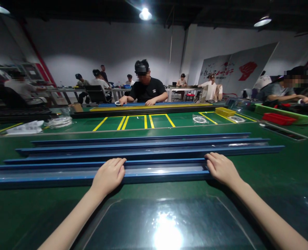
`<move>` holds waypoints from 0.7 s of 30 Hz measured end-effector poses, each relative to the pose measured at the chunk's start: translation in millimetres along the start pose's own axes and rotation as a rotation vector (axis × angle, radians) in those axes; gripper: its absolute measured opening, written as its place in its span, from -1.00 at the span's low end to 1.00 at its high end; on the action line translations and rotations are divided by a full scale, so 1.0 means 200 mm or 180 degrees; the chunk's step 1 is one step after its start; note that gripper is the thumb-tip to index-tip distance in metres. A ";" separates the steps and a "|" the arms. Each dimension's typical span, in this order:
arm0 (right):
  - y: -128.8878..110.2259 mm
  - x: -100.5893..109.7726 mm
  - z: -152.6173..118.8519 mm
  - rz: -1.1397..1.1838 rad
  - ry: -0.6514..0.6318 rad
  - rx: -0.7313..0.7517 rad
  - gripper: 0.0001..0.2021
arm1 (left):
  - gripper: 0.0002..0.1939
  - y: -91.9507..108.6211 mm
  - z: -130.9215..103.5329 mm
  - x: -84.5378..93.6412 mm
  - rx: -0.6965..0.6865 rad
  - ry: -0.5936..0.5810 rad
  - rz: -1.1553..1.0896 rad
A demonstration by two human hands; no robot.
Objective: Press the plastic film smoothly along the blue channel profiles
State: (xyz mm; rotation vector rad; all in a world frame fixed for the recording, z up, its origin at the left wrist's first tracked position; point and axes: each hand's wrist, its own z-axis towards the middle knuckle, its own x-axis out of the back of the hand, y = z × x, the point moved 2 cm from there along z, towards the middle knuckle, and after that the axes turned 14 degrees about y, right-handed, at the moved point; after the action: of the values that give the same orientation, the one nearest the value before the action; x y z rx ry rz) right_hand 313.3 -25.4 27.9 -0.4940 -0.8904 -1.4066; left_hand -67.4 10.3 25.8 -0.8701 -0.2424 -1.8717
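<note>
The left hand [109,177] and right hand [221,167] have fingers clamped on the nearest blue rail [164,178], mid-frame to left edge. The step seems to be positioning it on the table [52,205]; shifting it calls for even movement.

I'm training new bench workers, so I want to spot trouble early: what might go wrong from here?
The nearest blue channel runs past the left hand and out of view, so that end might swing or catch something unseen.
It lies close to the next blue channel; a push forward could scrape both.
The right hand is at the channel's end, where an edge might nick fingers.
</note>
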 end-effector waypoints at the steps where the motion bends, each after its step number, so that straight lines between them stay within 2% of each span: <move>1: 0.00 0.00 0.00 0.0013 -0.0032 -0.0024 -0.72 | -0.59 0.00 0.00 0.00 -0.0008 0.0010 -0.0003; 10: 0.00 0.01 -0.02 0.0296 -0.0128 -0.0135 -0.68 | -0.57 0.02 -0.01 0.01 -0.0007 0.0095 -0.0025; 14: -0.04 0.07 -0.03 0.0611 0.0202 -0.0226 -0.73 | -0.57 0.02 -0.01 0.01 0.0022 0.0119 -0.0026; 17: -0.11 0.14 -0.03 0.0898 0.0365 -0.0470 -0.80 | -0.57 0.01 -0.02 0.01 0.0046 0.0132 -0.0069; 19: -0.19 0.19 -0.03 0.1257 0.0141 -0.0443 -0.80 | -0.57 0.01 -0.02 0.01 0.0051 0.0115 -0.0106; 21: -0.27 0.21 -0.04 0.1723 -0.0563 -0.0088 -0.80 | -0.57 0.01 -0.02 0.01 0.0056 0.0091 -0.0125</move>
State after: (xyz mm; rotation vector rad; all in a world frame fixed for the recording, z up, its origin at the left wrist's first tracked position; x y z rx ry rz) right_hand 260.7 -65.8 44.8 -0.8213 -0.7995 -0.8905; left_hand -67.4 5.8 24.4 -0.8314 -0.2596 -1.9143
